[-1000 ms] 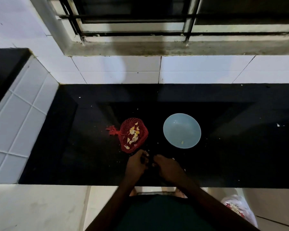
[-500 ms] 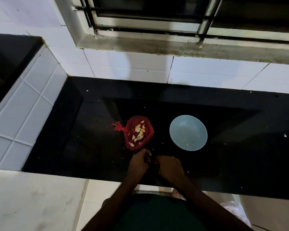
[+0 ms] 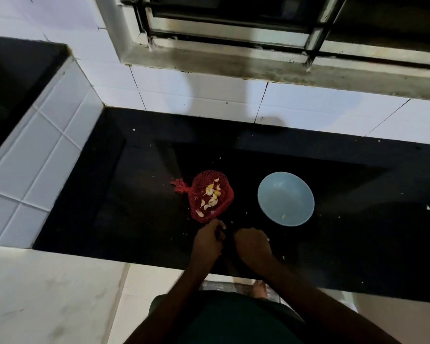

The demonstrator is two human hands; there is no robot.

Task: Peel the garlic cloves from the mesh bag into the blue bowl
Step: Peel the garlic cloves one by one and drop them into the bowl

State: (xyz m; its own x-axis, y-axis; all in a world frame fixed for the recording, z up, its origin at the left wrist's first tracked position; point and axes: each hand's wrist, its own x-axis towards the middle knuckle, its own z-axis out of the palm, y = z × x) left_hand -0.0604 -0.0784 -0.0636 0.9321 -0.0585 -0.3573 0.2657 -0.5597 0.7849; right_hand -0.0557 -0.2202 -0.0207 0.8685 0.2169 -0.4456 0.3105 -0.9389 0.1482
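From the head camera, looking down, a black table (image 3: 139,207) runs along a white tiled wall (image 3: 209,95) beneath a window sill (image 3: 258,68).

The red mesh bag (image 3: 202,178) lies flat on the table, near its middle, with its knotted tail pointing left. Pale and yellowish garlic cloves (image 3: 212,193) are scattered inside it.

The blue bowl (image 3: 278,192) stands upright to the right of the bag, apart from it, with dark table between them. One small greenish-yellow piece (image 3: 283,216) lies near its front wall.

Both hands are close to the front edge of the table, their backs to the camera. The left hand (image 3: 207,240) has curled fingers, and its fingertips are just below the bag's lower corner, very near the netting. Whether they touch it cannot be told.

The right hand (image 3: 252,244) is also curled, just beside the left, with a narrow dark gap between them. It sits below and left of the bowl, clear of the rim.

The spot where the fingers meet is in shadow, so I cannot tell whether either hand pinches a clove or what it holds.

Small white flecks dot the table around the hands and the bowl.

Below the table edge are the person's dark green garment (image 3: 233,319) and a bare foot (image 3: 258,289).
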